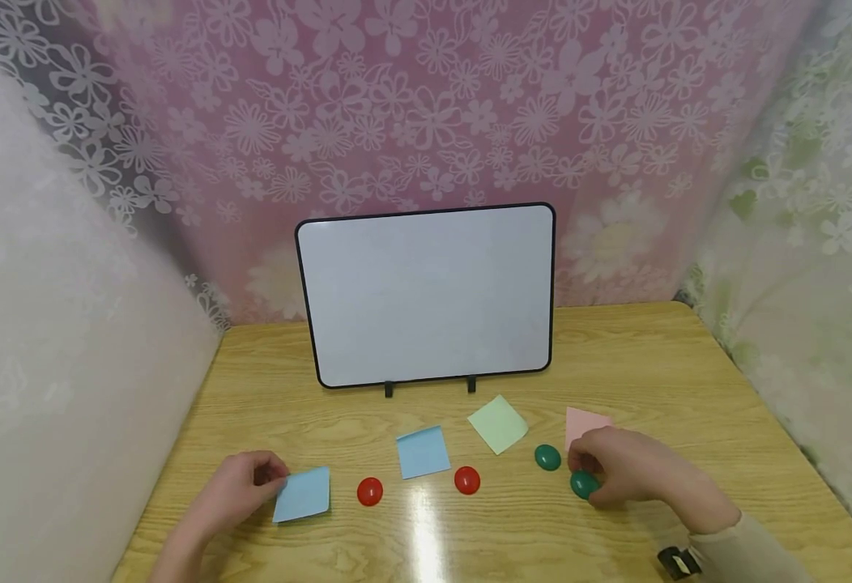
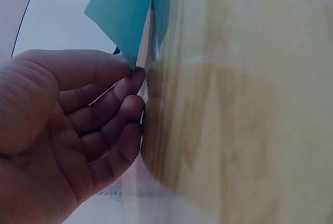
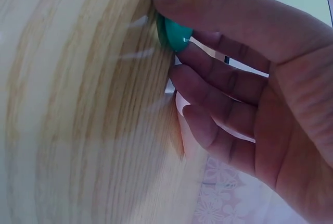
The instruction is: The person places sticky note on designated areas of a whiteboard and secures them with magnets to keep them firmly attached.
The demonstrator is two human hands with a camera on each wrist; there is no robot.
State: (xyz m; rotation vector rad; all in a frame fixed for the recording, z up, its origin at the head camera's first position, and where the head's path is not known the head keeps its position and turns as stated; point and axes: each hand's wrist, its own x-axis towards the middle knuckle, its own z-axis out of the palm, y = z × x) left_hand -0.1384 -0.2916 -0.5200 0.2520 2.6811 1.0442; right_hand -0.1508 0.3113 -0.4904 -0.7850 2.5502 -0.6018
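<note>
My left hand [image 1: 232, 490] pinches the left edge of a blue sticky note [image 1: 304, 495] between thumb and fingertips. In the left wrist view that note [image 2: 122, 10] rises from the pinch, slightly off the table. Over at the right, my right hand [image 1: 633, 470] holds a round green magnet [image 1: 583, 485] by its edges, between thumb and fingers. The right wrist view shows this magnet [image 3: 178, 36] at the tabletop under the thumb tip. A second green magnet [image 1: 547, 457] lies just left of it. Part of a pink sticky note [image 1: 582, 424] is hidden behind the right hand.
Between the hands lie two red magnets, one left [image 1: 370, 491] and one right [image 1: 467, 480], another blue sticky note [image 1: 423, 453] and a pale green note [image 1: 498, 425]. A black-framed whiteboard [image 1: 429, 295] stands behind them on the wooden table [image 1: 353, 413]. Floral curtains [image 1: 426, 105] surround the table.
</note>
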